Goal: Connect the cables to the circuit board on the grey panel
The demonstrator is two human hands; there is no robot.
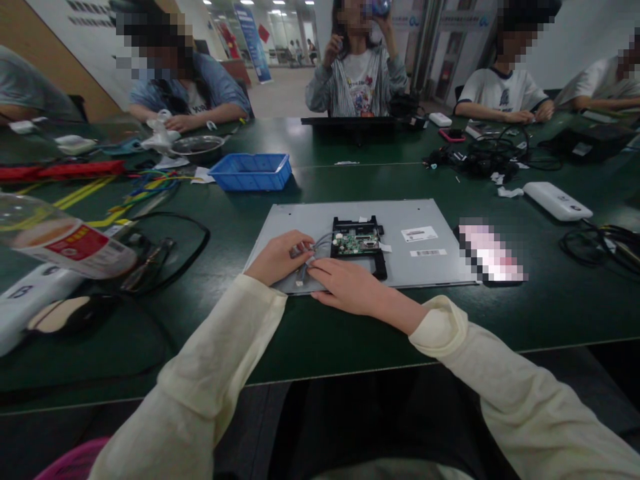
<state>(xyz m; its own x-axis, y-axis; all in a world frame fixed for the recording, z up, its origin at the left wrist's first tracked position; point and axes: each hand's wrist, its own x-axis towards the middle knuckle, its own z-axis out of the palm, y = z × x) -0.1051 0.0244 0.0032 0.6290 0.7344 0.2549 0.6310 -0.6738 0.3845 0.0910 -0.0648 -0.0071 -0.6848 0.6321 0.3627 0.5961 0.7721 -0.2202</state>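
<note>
Thin grey cable bundle [314, 248] lies on the near left part of a flat grey metal panel [400, 220], running from the hands toward a small green circuit board [356, 241] set in a black frame at the panel's middle. Cables look light, limp and easily kinked; likely best taken at the connector end, not along the wires (board itself looks fragile, edges only). Left hand [278, 257] curled over the cable end, fingers pinched on the wires near a small plug. Right hand [345, 285] lies palm-down just beside it, fingers pressing the bundle flat against the panel; its grip is not closed round anything. Both forearms in cream sleeves come in low from the near edge of the green tabletop [350, 333]. Outward: white labels on the panel, blue plastic tray [251, 171] beyond, clear bottle [60, 243] far left, white device [557, 201] at right, other people seated across.
</note>
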